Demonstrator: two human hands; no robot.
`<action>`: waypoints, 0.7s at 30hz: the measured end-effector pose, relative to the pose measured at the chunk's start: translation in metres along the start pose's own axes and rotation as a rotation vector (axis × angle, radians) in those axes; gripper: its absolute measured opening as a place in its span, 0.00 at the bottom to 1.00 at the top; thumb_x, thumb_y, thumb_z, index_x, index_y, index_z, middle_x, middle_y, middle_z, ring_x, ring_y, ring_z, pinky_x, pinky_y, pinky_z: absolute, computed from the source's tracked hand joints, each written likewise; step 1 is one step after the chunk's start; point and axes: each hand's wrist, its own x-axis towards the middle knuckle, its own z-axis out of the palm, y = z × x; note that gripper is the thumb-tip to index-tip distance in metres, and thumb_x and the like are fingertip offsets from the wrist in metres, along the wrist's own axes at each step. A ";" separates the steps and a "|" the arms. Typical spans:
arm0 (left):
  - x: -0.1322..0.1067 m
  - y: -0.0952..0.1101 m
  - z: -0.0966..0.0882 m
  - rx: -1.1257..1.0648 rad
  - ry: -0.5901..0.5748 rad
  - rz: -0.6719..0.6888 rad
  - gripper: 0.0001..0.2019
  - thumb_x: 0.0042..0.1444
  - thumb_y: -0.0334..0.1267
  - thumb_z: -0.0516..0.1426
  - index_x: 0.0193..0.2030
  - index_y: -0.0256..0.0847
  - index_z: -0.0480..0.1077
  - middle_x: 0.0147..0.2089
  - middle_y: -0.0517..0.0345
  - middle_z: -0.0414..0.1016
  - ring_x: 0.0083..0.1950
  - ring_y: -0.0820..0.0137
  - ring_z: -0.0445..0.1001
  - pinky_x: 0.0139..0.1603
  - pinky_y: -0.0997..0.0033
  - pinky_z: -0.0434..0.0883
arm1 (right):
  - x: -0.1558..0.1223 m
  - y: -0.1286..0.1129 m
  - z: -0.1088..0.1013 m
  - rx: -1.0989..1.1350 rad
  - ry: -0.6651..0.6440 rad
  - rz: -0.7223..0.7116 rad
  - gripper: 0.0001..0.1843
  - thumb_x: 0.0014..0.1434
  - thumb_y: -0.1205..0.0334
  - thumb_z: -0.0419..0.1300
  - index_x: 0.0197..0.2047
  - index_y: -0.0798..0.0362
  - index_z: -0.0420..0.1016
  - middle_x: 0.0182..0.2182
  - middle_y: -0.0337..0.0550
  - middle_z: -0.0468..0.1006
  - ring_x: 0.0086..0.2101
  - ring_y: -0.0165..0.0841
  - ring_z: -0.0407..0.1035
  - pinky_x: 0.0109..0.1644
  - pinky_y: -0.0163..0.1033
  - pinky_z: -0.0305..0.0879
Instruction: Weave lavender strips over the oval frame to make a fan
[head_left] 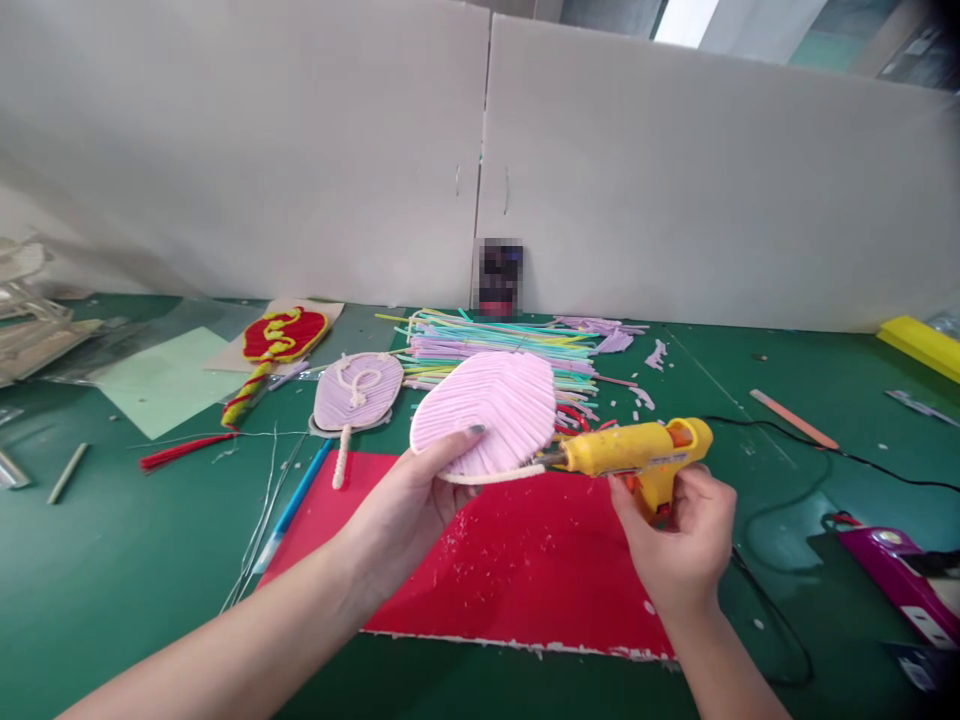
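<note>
My left hand [409,505] grips a pink oval fan-shaped piece [487,410] made of ribbed straws, holding it tilted above a red mat [517,570]. A white cord runs along the piece's lower edge. My right hand [682,535] is wrapped round the handle of a yellow hot glue gun [637,450], whose nozzle touches the piece's lower right edge by the cord. The gun's black cable [780,450] trails off to the right over the green table.
A pile of coloured straws [495,345] lies behind the piece. A lilac oval fan [358,392] and a red-and-yellow one [281,335] lie at left. A purple tool [900,575] sits at right, a yellow block [919,345] far right. Cardboard walls [600,170] close the back.
</note>
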 end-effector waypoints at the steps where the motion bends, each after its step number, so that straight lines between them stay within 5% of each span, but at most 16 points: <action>1: 0.000 0.000 0.000 0.000 0.002 -0.001 0.09 0.52 0.27 0.61 0.41 0.34 0.73 0.37 0.54 0.80 0.34 0.72 0.78 0.36 0.80 0.76 | 0.000 -0.001 0.000 0.001 -0.002 -0.002 0.13 0.43 0.65 0.68 0.27 0.55 0.65 0.25 0.39 0.67 0.22 0.28 0.66 0.20 0.31 0.64; 21: -0.001 0.002 0.002 0.001 -0.024 -0.016 0.15 0.53 0.28 0.60 0.49 0.36 0.72 0.44 0.52 0.79 0.38 0.71 0.79 0.38 0.80 0.76 | -0.001 0.009 -0.003 -0.046 -0.017 -0.049 0.13 0.48 0.59 0.66 0.31 0.55 0.68 0.29 0.43 0.69 0.27 0.33 0.70 0.25 0.36 0.69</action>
